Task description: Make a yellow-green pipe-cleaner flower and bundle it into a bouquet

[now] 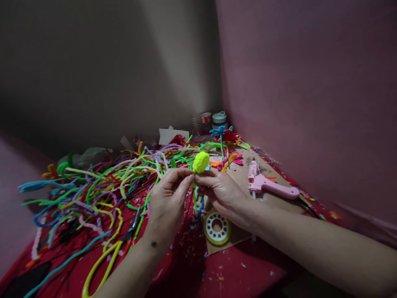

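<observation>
Many-coloured fuzzy stems lie heaped on the desk, scissors at their edge. My left fingers narrowly pinch the base of 1 yellow bud, up above the desk; my right fingers hold it too. Rightward, 1 tape roll and 1 pink glue gun lie on cardboard.
</observation>
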`<state>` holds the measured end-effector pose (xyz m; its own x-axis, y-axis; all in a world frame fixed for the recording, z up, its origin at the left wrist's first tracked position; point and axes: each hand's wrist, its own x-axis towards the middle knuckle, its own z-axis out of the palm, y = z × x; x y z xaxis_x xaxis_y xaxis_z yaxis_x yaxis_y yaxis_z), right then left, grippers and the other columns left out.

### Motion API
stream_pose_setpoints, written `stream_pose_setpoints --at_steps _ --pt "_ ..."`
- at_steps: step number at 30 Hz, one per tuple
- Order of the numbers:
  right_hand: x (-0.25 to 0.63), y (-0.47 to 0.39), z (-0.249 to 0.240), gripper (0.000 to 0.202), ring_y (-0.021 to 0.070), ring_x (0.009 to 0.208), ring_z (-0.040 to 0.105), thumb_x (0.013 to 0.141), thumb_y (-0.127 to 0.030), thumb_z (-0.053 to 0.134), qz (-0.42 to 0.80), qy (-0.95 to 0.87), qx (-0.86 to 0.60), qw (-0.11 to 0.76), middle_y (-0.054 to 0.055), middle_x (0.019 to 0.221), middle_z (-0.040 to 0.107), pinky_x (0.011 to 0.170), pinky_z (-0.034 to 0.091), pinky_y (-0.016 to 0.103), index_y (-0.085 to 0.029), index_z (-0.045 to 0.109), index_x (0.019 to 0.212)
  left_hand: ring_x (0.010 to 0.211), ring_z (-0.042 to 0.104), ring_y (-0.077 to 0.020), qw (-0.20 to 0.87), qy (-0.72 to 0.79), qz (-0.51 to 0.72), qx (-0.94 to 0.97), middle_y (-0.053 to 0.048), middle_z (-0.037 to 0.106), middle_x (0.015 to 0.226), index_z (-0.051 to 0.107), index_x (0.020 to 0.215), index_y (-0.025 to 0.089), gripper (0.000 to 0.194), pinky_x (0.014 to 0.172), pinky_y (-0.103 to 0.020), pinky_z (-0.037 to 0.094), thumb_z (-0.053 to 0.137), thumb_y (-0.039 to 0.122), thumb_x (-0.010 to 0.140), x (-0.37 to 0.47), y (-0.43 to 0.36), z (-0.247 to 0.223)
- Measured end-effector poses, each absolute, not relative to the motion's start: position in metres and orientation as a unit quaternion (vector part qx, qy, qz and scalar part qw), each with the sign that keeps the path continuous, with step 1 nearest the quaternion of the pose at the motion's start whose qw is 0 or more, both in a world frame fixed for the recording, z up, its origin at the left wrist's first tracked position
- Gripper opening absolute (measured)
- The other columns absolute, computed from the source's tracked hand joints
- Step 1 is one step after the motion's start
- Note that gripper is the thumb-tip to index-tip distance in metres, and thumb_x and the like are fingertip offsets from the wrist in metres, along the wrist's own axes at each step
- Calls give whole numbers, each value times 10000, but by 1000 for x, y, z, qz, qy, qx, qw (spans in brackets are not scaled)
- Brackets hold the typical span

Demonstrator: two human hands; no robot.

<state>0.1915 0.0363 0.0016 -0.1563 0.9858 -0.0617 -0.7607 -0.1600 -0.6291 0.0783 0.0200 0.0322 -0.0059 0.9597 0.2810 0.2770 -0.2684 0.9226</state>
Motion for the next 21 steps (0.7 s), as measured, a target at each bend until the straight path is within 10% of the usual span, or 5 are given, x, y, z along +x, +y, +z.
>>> stream_pose_setpoints --at_steps 21 --pt "196 33 6 258 84 450 505 523 -272 827 753 -281 -209 556 -12 552 600 411 401 210 -132 696 695 451 491 -32 715 367 480 351 29 549 650 626 784 103 146 358 -124 405 738 136 696 81 31 33"
